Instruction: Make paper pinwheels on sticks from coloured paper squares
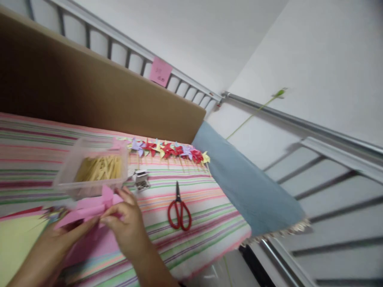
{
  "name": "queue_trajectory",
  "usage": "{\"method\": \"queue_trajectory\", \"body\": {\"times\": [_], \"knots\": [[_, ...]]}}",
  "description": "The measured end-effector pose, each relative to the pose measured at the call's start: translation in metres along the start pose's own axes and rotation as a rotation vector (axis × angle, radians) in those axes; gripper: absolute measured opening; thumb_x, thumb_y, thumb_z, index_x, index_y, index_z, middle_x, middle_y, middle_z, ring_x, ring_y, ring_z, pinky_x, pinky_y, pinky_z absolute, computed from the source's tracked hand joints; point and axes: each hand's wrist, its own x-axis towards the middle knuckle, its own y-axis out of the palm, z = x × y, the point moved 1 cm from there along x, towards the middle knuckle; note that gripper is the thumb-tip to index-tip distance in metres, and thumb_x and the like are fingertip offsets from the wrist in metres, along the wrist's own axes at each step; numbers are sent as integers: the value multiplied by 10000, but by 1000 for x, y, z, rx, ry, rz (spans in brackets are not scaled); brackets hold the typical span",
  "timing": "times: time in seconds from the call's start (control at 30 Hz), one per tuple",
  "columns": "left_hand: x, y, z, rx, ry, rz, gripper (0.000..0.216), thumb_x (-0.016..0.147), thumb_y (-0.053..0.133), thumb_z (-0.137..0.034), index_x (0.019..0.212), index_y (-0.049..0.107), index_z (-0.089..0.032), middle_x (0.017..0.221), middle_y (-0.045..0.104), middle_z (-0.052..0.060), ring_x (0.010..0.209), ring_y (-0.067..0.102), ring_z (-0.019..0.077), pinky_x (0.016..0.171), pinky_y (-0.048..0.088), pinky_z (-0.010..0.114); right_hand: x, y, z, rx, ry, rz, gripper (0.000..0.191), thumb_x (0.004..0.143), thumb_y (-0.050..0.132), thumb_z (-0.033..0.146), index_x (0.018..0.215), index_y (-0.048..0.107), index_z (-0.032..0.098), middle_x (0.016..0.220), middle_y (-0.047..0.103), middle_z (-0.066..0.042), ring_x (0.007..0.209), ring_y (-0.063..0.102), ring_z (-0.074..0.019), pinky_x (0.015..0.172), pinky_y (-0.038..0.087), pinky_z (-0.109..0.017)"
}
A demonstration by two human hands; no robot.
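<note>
- Pink folded paper was held up between the two hands at the near left of the striped cloth, in front of a clear plastic box.
- The left hand gripped its lower edge, some of the fingers hidden behind the paper; the right hand pinched it near the middle between thumb and fingers.
- Done, as far as one could judge: a row of finished pinwheels in red, purple and yellow lay along the cloth near the cardboard panel, their sticks pointing back toward the person.
- The piece in hand seemed partway along: its blades stood up, but no stick could be seen on it, and whether a pin held its centre could not be told.
- Left over: many pale sticks lay in the plastic box, and a small open box of what looked like metal pins sat just beside it.
- Flat yellow paper and a pink sheet lay near the hands, apparently unfolded.
- The red-handled scissors rested on the cloth to the right, untouched.
</note>
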Motion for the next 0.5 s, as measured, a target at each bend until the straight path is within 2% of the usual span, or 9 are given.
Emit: {"method": "queue_trajectory", "body": {"times": [0.03, 0.07, 0.17, 0.27, 0.37, 0.5], "knots": [[-2, 0, 0, -15, -32, 75, 421, 516, 802, -478, 839, 751, -213, 859, 756, 58, 889, 654, 294, 847, 506, 418, 0, 0, 1, 4, 9, 4, 151, 682, 760, 104, 766, 747, 229, 1358, 533, -54, 1328, 377, -185, 1088, 277, -342], [-3, 0, -1, -42, -31, 94, 383, 563, 784, -451, 856, 746, -207, 860, 752, 58, 900, 650, 285, 867, 490, 406, 0, -1, 2, 3, 11, 10, 150, 695, 737, 83, 754, 740, 221, 1356, 534, -61, 1329, 374, -188, 1092, 270, -353], [-7, 2, -5, -129, -12, 150, 278, 625, 760, -358, 853, 734, -202, 851, 742, 50, 871, 644, 253, 831, 480, 351, 1, -1, 2, -5, -7, 26, 129, 726, 686, 77, 736, 713, 203, 1369, 517, -83, 1340, 358, -204, 1099, 252, -388], [-11, 6, -11, -205, -67, 139, 156, 642, 743, -316, 737, 712, -196, 728, 716, 20, 753, 630, 214, 738, 480, 306, 1, 0, 1, -22, -36, 46, 107, 756, 652, 107, 729, 691, 203, 1391, 493, -84, 1354, 332, -214, 1104, 240, -411], [-14, 9, -14, -265, -139, 127, 140, 632, 742, -305, 620, 670, -186, 603, 658, -8, 665, 596, 185, 660, 458, 274, 0, 1, 0, -45, -54, 37, 97, 770, 633, 123, 730, 673, 203, 1397, 486, -84, 1356, 328, -218, 1101, 251, -419], [-14, 10, -13, -308, -170, 109, 162, 605, 762, -304, 650, 687, -167, 610, 647, -7, 611, 546, 156, 623, 420, 258, -2, 4, -3, -121, -105, 29, 83, 777, 637, 136, 746, 668, 207, 1392, 490, -79, 1356, 324, -231, 1096, 265, -441]]}}
